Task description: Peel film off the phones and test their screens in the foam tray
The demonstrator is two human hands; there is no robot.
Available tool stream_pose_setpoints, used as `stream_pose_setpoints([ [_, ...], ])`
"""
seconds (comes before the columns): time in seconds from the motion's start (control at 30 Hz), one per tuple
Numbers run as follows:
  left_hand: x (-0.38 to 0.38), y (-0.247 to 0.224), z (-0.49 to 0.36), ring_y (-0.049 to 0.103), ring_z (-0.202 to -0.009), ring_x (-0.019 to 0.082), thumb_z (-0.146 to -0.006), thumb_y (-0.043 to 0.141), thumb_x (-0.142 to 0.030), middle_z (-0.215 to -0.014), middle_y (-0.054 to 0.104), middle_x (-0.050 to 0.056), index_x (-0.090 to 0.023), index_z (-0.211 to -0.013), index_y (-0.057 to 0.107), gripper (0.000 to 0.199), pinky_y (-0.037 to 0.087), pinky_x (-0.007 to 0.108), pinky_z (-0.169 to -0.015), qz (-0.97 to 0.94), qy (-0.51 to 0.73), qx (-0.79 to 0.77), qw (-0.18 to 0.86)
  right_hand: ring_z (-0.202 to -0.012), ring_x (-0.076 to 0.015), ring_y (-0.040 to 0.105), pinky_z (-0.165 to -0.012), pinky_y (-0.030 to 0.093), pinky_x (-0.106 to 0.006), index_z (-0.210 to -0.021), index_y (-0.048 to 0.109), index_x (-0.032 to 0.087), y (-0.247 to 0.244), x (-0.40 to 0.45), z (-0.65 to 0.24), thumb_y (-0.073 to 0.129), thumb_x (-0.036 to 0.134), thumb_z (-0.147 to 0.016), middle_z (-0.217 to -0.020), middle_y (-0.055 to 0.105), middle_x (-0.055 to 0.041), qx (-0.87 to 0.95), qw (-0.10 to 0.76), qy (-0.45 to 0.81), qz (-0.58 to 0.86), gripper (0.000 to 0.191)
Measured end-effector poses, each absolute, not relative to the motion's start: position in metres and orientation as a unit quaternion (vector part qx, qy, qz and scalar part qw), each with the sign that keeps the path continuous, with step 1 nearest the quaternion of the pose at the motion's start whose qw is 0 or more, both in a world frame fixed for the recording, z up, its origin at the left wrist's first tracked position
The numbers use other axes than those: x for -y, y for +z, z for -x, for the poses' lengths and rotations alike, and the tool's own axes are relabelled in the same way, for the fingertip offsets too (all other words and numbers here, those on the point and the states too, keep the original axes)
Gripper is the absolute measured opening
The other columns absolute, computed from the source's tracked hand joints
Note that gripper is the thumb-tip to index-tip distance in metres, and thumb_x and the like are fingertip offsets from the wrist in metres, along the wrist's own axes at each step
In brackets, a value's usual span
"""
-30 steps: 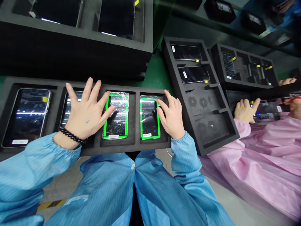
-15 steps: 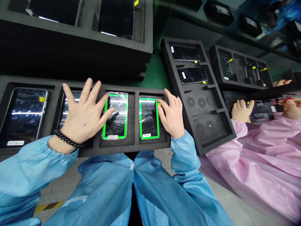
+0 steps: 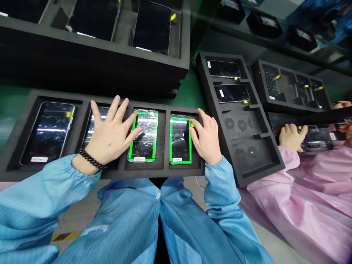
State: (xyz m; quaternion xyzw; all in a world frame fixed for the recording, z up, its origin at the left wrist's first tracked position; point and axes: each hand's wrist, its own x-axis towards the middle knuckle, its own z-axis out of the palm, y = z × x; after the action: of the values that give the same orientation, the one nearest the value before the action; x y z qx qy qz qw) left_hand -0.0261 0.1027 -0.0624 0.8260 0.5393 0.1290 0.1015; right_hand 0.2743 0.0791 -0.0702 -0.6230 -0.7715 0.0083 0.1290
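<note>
A black foam tray (image 3: 163, 172) lies across the front, with several phones in its compartments. My left hand (image 3: 110, 135) is spread over a dark-screened phone (image 3: 89, 132) that it partly covers, its thumb and forefinger reaching the left edge of a green-bordered phone (image 3: 143, 137). Nothing is held in it. To the right, my right hand (image 3: 206, 137) rests at the right edge of a second green-bordered phone (image 3: 180, 141), fingers apart, by a small yellow tab. Another dark-screened phone (image 3: 48, 132) with a white label sits in the far left compartment.
Behind stands a tall stack of black trays (image 3: 110, 55) holding phones. At the right, an angled black tray (image 3: 233, 172) holds two phones. Farther right, a co-worker's hand (image 3: 292, 137) and pink sleeves are beside another tray (image 3: 297, 104).
The view has shifted a little, so trays and hands appear farther right and more of the far left phone shows. Both hands keep nearly the same places over the phones.
</note>
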Motion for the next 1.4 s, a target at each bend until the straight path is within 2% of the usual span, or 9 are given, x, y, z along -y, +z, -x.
stream_pose_setpoints([
  [0.2,-0.108,-0.067,0.026,0.015,-0.159,0.039,-0.101,0.028,-0.055,-0.168,0.026,0.016,-0.023,-0.146,0.05,0.059,-0.01,0.078,-0.119,-0.823,0.157,-0.538,0.094,-0.14,-0.0307,0.049,-0.118,0.035,-0.059,-0.128,0.061,0.021,-0.075,-0.083,-0.273,0.039,0.036,-0.105,-0.158,0.046,-0.0151,0.772,0.143,0.006,0.62,0.035],
  [0.3,-0.107,-0.067,0.025,0.013,-0.159,0.038,-0.1,0.033,-0.057,-0.17,0.022,0.011,-0.027,-0.149,0.045,0.059,-0.012,0.075,-0.121,-0.817,0.184,-0.538,0.098,-0.14,-0.0303,0.049,-0.12,0.033,-0.058,-0.137,0.055,0.02,-0.074,-0.081,-0.272,0.038,0.036,-0.105,-0.159,0.045,-0.0157,0.775,0.143,0.006,0.615,0.04],
  [0.43,-0.108,-0.066,0.025,0.016,-0.158,0.039,-0.099,0.037,-0.055,-0.168,0.029,0.009,-0.03,-0.14,0.056,0.052,-0.014,0.077,-0.12,-0.82,0.186,-0.531,0.107,-0.143,-0.0294,0.047,-0.12,0.033,-0.057,-0.145,0.048,0.02,-0.072,-0.076,-0.271,0.038,0.035,-0.105,-0.158,0.045,-0.0163,0.774,0.168,0.011,0.611,0.044],
  [0.6,-0.111,-0.062,0.027,0.011,-0.16,0.036,-0.098,0.041,-0.055,-0.171,0.02,0.003,-0.035,-0.147,0.047,0.054,-0.015,0.073,-0.122,-0.804,0.206,-0.547,0.108,-0.142,-0.0272,0.049,-0.121,0.034,-0.053,-0.147,0.047,0.021,-0.066,-0.07,-0.268,0.038,0.035,-0.105,-0.158,0.046,-0.0148,0.773,0.187,0.021,0.606,0.045],
  [0.9,-0.114,-0.068,0.029,0.015,-0.159,0.035,-0.097,0.044,-0.052,-0.169,0.028,0.0,-0.037,-0.134,0.06,0.043,-0.017,0.07,-0.123,-0.805,0.219,-0.537,0.124,-0.141,-0.0295,0.048,-0.122,0.031,-0.055,-0.144,0.051,0.017,-0.043,-0.081,-0.25,0.04,0.034,-0.105,-0.159,0.045,-0.017,0.81,0.162,0.026,0.563,0.044],
  [0.97,-0.115,-0.068,0.031,0.014,-0.16,0.033,-0.096,0.045,-0.053,-0.17,0.026,0.0,-0.038,-0.143,0.051,0.05,-0.013,0.068,-0.125,-0.793,0.244,-0.546,0.116,-0.142,-0.03,0.047,-0.123,0.03,-0.055,-0.142,0.054,0.017,-0.037,-0.09,-0.238,0.042,0.034,-0.105,-0.16,0.044,-0.0167,0.829,0.148,0.039,0.539,0.042],
  [1.1,-0.117,-0.066,0.039,0.012,-0.16,0.037,-0.099,0.036,-0.057,-0.169,0.025,0.012,-0.026,-0.155,0.038,0.064,-0.003,0.071,-0.124,-0.784,0.293,-0.543,0.066,-0.144,-0.0298,0.044,-0.124,0.028,-0.057,-0.137,0.059,0.022,-0.031,-0.111,-0.204,0.042,0.033,-0.105,-0.163,0.04,-0.0135,0.867,0.103,0.074,0.482,0.038],
  [1.27,-0.113,-0.056,0.042,0.014,-0.159,0.034,-0.101,0.028,-0.059,-0.167,0.029,0.015,-0.021,-0.151,0.042,0.065,0.002,0.066,-0.127,-0.761,0.33,-0.556,0.057,-0.146,-0.03,0.042,-0.125,0.026,-0.062,-0.134,0.061,0.024,-0.041,-0.13,-0.165,0.04,0.036,-0.106,-0.164,0.039,-0.0116,0.895,0.072,0.057,0.437,0.037],
  [1.4,-0.11,-0.05,0.04,0.016,-0.16,0.032,-0.1,0.026,-0.059,-0.167,0.031,0.01,-0.023,-0.149,0.044,0.063,0.004,0.062,-0.129,-0.747,0.334,-0.572,0.063,-0.146,-0.0307,0.042,-0.126,0.026,-0.063,-0.132,0.062,0.021,-0.049,-0.138,-0.152,0.043,0.034,-0.104,-0.164,0.039,-0.0128,0.901,0.051,0.049,0.428,0.036],
])
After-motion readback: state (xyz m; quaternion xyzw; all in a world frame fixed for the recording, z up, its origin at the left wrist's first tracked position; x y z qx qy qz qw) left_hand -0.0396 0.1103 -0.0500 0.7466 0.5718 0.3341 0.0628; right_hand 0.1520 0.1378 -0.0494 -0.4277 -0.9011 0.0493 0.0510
